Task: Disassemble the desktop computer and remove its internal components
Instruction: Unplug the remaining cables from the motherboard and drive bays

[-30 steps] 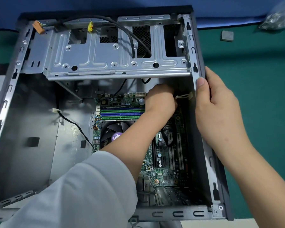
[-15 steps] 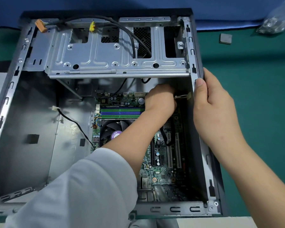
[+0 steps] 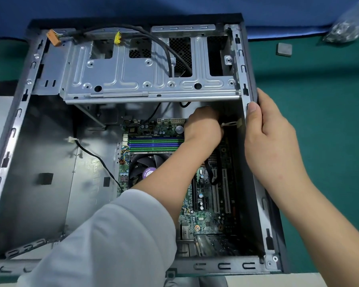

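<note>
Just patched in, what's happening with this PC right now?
A person is stripping an open desktop case lying on its side. The left hand reaches deep inside, fingers curled at the top right corner of the motherboard, near a white cable tie; what it grips is hidden. The right hand grips the case's right wall. The motherboard and its fan are still in place.

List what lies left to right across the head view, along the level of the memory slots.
Case left wall → white cable clip → memory slots → left hand → white cable tie → case right wall → right hand → green mat.
</note>
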Available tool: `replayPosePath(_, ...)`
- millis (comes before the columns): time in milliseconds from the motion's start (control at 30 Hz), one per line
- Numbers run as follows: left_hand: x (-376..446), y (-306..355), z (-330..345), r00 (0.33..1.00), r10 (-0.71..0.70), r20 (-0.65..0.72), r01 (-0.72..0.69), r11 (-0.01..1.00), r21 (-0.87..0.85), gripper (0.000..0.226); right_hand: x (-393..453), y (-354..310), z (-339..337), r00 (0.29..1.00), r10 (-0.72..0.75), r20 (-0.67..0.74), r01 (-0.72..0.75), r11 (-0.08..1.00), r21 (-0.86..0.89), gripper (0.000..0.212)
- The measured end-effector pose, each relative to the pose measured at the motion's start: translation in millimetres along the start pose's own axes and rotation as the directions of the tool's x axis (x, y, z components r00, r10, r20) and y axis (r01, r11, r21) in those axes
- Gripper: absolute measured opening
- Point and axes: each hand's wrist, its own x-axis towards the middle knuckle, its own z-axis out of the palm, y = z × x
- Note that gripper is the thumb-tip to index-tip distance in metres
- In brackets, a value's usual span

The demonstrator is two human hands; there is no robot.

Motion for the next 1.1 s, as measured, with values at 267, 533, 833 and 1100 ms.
replayPosePath(267,-3.8,-1.9,0.1,0.993,0.114,-0.014,-0.114,0.992,0.054,0.024,-1.3,-0.3,0.5,1.000,0.005,-0.013,-0.005,1.000,0.007,0.038)
replayPosePath(533,4.0,0.0,-0.3,0.997,0.034,0.072,-0.034,0.999,-0.004,0.034,-1.5,-0.2,1.8,1.000,0.013,-0.023,-0.012,0.999,0.030,0.036)
replayPosePath(833,0.8,-3.9,2.4,0.994,0.101,0.053,-0.102,0.995,0.019,0.030,-1.4,-1.4,0.6,1.000,0.012,-0.022,-0.011,0.999,0.032,0.036)
replayPosePath(1100,0.4,-3.5,2.4,0.996,0.084,0.008,-0.085,0.996,0.024,0.029,-2.4,-2.0,1.3,1.000,0.004,-0.019,-0.003,0.999,0.042,0.034)
